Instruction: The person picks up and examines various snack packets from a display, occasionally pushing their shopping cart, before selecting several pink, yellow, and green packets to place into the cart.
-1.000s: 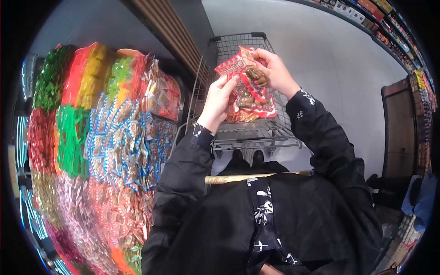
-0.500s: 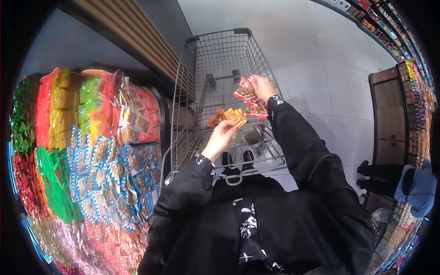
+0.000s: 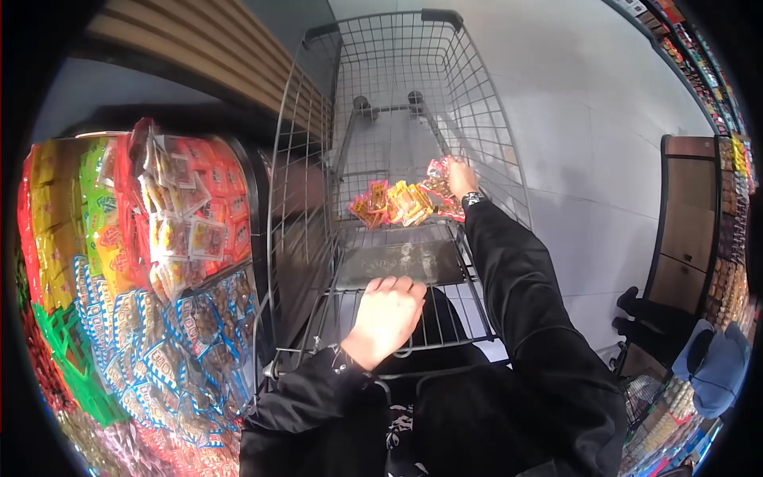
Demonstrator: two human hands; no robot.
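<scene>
A wire shopping cart (image 3: 509,127) stands in front of me. Inside it lie yellow snack packets (image 3: 408,203) and, left of them, pink-edged packets (image 3: 371,204). My right hand (image 3: 461,178) reaches into the cart, its fingers closed on red-edged snack packets (image 3: 437,176) just right of the yellow ones. My left hand (image 3: 385,318) is at the near end of the cart, back of the hand up, fingers together and curled down by the dark panel (image 3: 397,264); whatever lies under its fingertips is hidden.
Stacked snack packets (image 3: 167,342) in many colours fill a display at the left, beside a slatted wood panel (image 3: 214,44). At the right are a wooden cabinet (image 3: 685,215), stocked shelves and another person's blue garment (image 3: 719,366) and dark legs.
My left hand has left the yellow packets and come back toward me. My right hand has lowered the red-edged packets beside the others. The cart fills more of the view.
</scene>
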